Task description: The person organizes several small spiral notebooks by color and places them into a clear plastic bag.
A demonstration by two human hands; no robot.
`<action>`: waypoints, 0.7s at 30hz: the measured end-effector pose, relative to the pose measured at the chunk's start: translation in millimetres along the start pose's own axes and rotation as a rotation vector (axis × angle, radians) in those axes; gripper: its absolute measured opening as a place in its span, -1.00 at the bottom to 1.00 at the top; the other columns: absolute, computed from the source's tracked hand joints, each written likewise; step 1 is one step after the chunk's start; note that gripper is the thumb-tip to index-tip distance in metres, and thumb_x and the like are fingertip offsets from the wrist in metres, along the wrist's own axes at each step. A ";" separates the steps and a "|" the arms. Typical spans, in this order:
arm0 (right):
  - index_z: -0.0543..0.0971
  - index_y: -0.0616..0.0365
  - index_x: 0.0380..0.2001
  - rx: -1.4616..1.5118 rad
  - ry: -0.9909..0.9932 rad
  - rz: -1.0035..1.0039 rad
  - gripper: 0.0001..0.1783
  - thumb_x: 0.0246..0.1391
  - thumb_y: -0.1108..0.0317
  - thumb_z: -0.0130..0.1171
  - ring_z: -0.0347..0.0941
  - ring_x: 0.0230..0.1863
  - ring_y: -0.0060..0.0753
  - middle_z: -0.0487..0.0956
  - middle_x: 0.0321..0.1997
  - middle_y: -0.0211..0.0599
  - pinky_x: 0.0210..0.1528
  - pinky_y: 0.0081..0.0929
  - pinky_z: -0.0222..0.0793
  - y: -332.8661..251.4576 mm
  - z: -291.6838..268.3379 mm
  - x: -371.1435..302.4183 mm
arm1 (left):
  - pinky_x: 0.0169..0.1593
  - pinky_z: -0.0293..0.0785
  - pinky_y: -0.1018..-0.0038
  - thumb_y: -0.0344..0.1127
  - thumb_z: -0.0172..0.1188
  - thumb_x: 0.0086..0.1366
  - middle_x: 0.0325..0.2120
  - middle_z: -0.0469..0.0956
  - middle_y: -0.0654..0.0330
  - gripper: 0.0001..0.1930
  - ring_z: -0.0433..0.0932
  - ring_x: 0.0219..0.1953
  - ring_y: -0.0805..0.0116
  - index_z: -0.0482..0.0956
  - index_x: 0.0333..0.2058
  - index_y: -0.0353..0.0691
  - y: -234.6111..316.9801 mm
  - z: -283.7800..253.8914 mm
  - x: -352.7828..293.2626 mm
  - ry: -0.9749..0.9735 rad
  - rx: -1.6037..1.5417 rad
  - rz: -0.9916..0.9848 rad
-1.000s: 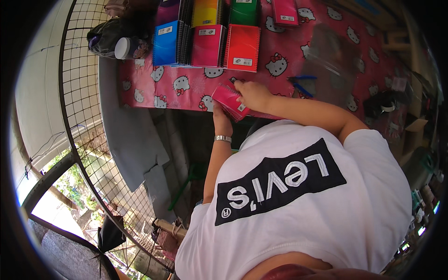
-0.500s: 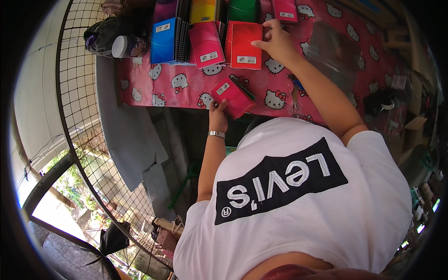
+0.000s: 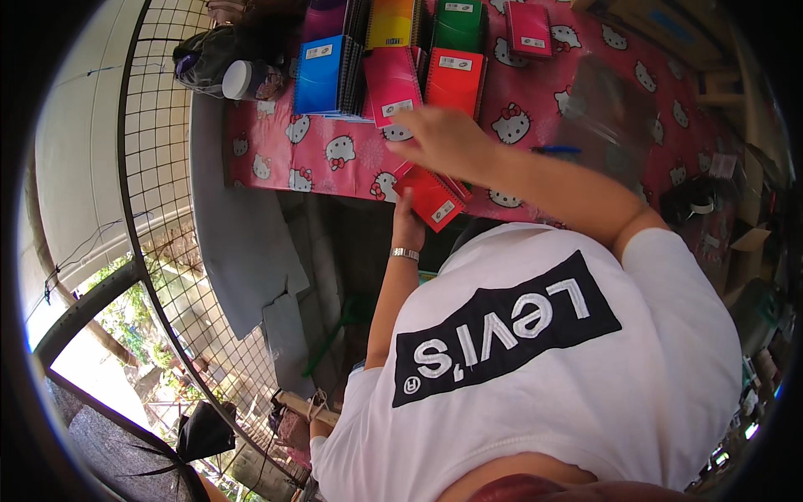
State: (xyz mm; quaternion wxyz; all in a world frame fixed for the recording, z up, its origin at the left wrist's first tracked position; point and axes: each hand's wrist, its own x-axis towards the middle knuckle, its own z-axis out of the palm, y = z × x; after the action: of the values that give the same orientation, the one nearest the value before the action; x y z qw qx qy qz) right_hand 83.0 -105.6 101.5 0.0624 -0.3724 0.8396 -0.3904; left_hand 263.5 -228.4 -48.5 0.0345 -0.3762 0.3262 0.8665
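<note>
At the far left, a wire mesh was seen, and beside it a dark bag and a jar with a white lid were placed at the end of a pink tablecloth. Next along, blue notebooks were stacked in front of purple notebooks; a magenta notebook was laid at a slant before a yellow notebook. Below these, at the cloth's front edge, a small bundle with a red notebook uppermost was pinched between the thumb and fingers of the left hand, on whose wrist a metal watch was worn. Above the bundle, the right hand was extended leftward, slightly blurred, its thumb and fingers spread apart; the fingertips were seen over the magenta notebook's lower edge, but whether it was touched could not be told. Further right, a red stack was placed before a green stack, and a pink notebook was laid apart from them. Beyond the right forearm, a blue handle was seen beside clear plastic.
</note>
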 end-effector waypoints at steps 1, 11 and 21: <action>0.45 0.22 -0.14 0.074 0.050 0.025 -0.57 0.05 0.12 0.21 0.56 -0.27 -0.02 0.58 -0.31 -0.01 -0.25 -0.19 0.49 1.6 3.6 27.4 | 0.08 0.43 0.28 -0.25 0.18 0.28 0.03 0.44 0.20 -0.51 0.45 0.07 0.29 0.29 0.15 -0.11 -3.7 2.0 -1.2 0.054 0.128 0.048; 0.01 0.40 0.22 0.273 0.263 0.416 0.06 -0.18 0.15 0.43 0.50 -0.05 0.11 0.52 -0.10 0.23 0.01 -0.25 0.44 15.2 67.6 142.4 | 0.02 0.47 0.34 -0.36 0.22 0.23 -0.05 0.49 0.19 -0.54 0.51 -0.03 0.31 0.32 0.09 -0.14 -6.4 7.7 3.1 0.087 0.158 0.121; 0.45 0.35 -0.05 0.630 0.149 0.450 -0.35 -0.19 0.21 0.42 0.53 -0.08 -0.12 0.57 -0.14 0.03 -0.02 -0.36 0.42 4.0 39.3 132.7 | 0.02 0.48 0.26 -0.28 0.21 0.26 -0.09 0.51 0.18 -0.65 0.52 -0.04 0.26 0.36 -0.01 -0.15 -4.3 2.0 9.2 0.072 0.183 0.074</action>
State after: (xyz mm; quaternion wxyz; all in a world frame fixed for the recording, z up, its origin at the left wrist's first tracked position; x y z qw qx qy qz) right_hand 1.4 -217.4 96.3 0.1966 -0.1123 0.7415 -0.6316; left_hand 257.0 -225.6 -56.0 0.0252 -0.3900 0.4188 0.8197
